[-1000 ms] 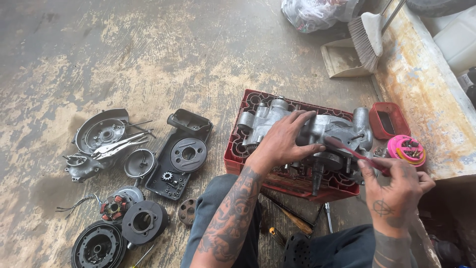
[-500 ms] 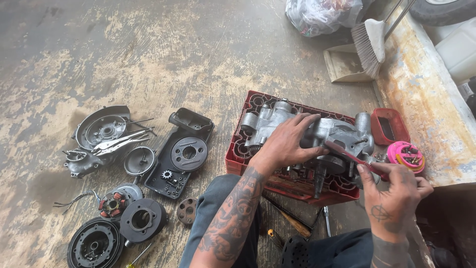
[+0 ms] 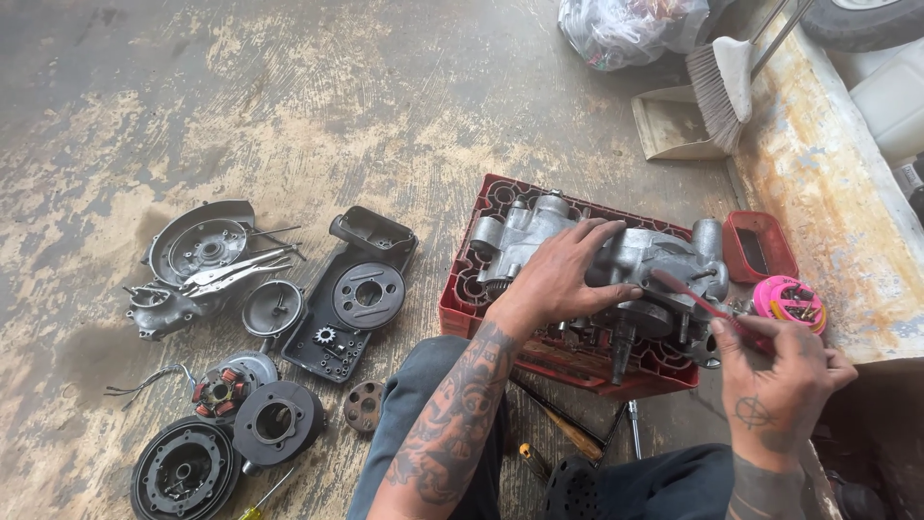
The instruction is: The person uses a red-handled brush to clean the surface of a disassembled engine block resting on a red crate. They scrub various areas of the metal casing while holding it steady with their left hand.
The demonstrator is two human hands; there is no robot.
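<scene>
Left hand: The left hand [image 3: 558,279] is lying flat on top of the engine case [image 3: 616,265]. Its fingers are spreading open over the metal, pressing on it, not wrapping around anything.
Right hand: The right hand [image 3: 780,371] is closing its fingers around a thin red tool [image 3: 698,300]. The tip of the tool is touching the engine case.
Engine case: The silver engine case is sitting on a red crate [image 3: 481,260], right in front of the person's knees.
Near the right hand: A pink round tub [image 3: 789,300] with small bits inside is sitting just beside the hand. A small red tray [image 3: 760,246] is sitting next to it.
On the floor, left side: A black cover [image 3: 351,299], a round black wheel part [image 3: 183,472], a coil part with red bits [image 3: 221,385] and pliers [image 3: 236,270] are lying well apart from the crate.
Far side: A brush [image 3: 717,82] and a dustpan [image 3: 674,125] are resting by the rusty ledge [image 3: 828,212].
</scene>
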